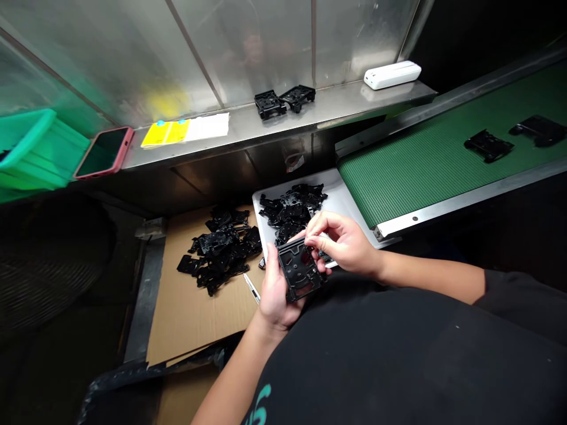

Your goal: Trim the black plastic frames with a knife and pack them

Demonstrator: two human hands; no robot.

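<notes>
My left hand is wrapped round a black plastic frame part with round openings, held in front of my body. At that part's upper right corner is my right hand, its thumb and forefinger pinched together. Whatever is between those fingertips is too small to make out. Behind both hands lies a pile of black plastic parts in a white tray. Left of the tray, a second heap of black parts rests on a cardboard sheet. A slim white-handled tool lies beside my left hand.
At right runs a green conveyor belt bearing two black parts. A metal ledge holds two black frames, a white device, yellow paper and a phone. A green bin stands far left.
</notes>
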